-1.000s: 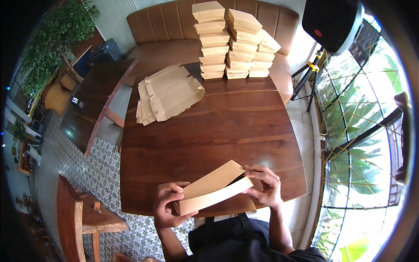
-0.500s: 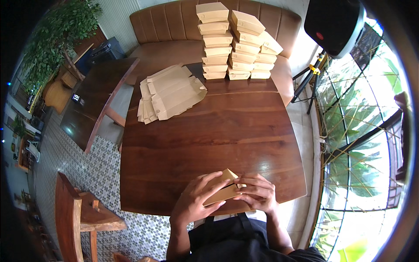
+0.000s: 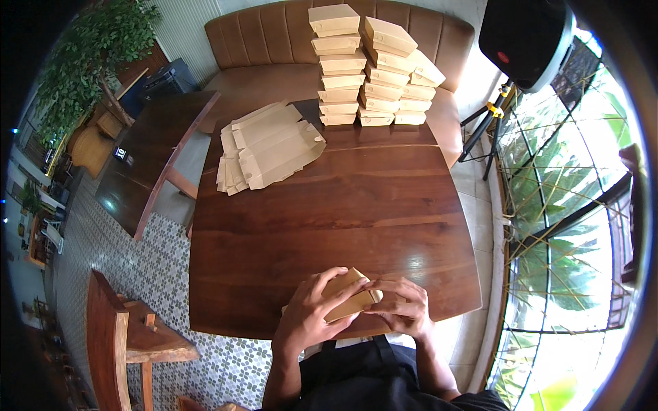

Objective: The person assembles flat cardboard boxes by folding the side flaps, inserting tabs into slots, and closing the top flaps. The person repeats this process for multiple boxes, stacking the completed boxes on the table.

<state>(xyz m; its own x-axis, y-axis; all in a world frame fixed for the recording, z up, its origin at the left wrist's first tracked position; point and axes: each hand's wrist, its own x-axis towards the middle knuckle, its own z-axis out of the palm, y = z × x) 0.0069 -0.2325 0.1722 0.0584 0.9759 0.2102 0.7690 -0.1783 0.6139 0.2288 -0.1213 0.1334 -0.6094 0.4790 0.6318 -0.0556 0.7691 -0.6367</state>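
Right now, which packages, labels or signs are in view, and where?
Folded box: tan cardboard, between left hand and right hand, near table edge.
Flat boxes: tan pile, far left of table.
Box stacks: tan, closed, far edge.
Small sign: dark, side table.

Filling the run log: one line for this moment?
left hand: on brown box | right hand: on box | place: table edge

tan box (image 3: 349,296) in hands; flat cartons (image 3: 271,145) left, stacked boxes (image 3: 367,65) far edge
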